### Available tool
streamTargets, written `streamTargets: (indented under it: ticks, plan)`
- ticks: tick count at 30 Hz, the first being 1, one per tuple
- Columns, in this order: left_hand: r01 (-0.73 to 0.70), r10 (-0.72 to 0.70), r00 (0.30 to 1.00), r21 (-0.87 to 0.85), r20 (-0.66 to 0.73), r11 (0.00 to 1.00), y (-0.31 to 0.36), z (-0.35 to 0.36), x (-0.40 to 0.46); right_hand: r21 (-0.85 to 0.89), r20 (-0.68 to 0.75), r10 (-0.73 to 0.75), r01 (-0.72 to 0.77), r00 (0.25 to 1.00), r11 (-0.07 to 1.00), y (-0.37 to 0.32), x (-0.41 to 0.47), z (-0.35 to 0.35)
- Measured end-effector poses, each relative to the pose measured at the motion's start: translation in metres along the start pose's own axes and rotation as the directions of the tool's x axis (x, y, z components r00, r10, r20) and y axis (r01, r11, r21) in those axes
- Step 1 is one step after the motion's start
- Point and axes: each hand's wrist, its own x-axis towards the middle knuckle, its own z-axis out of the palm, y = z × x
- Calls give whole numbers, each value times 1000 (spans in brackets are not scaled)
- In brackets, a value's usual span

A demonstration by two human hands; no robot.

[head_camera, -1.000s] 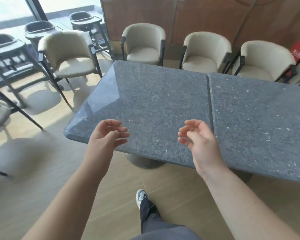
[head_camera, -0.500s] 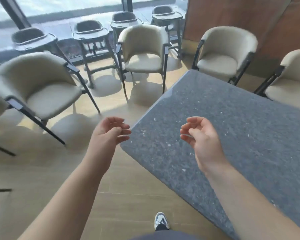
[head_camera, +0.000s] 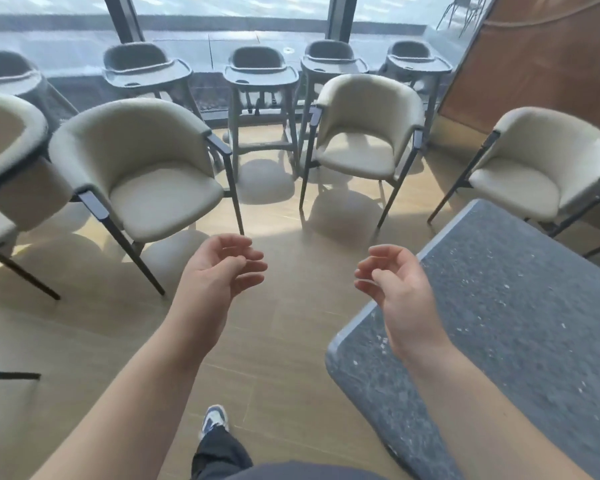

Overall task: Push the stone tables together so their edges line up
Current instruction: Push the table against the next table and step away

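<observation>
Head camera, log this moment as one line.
left hand: loosely curled, empty | right hand: loosely curled, empty | stone table: untouched

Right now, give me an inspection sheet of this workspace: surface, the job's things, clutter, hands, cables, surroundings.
Surface: grey speckled stone table, one rounded corner at lower right of view; nothing lies on the visible part.
Job's things: only this one table shows; no second table or seam in view, so alignment cannot be judged.
Clutter: nothing seen.
Hands: left hand held over the floor, fingers loosely curled, holding nothing; right hand above the table's edge, loosely curled, holding nothing; contact with the stone cannot be told.
Cables: nothing seen.
Surroundings: wooden floor; cream armchairs in a loose row; grey high chairs along the window; brown wall panel at right.
</observation>
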Motion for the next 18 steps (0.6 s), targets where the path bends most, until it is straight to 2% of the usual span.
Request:
streamTargets:
  ticks: [5,9,18]
  plan:
    - [0,-4,999,78,42,997,43,-72,91,-34,-39,-28,26,999,999,-6,46,103]
    - [-6,-1,998,96,67,995,63,-102,151,-52,-64,-58,55,996,997,-16,81,155]
    - [19,-39,985,119,169,993,74,-87,266,-12,-165,-89,88,982,996,-22,177,176]
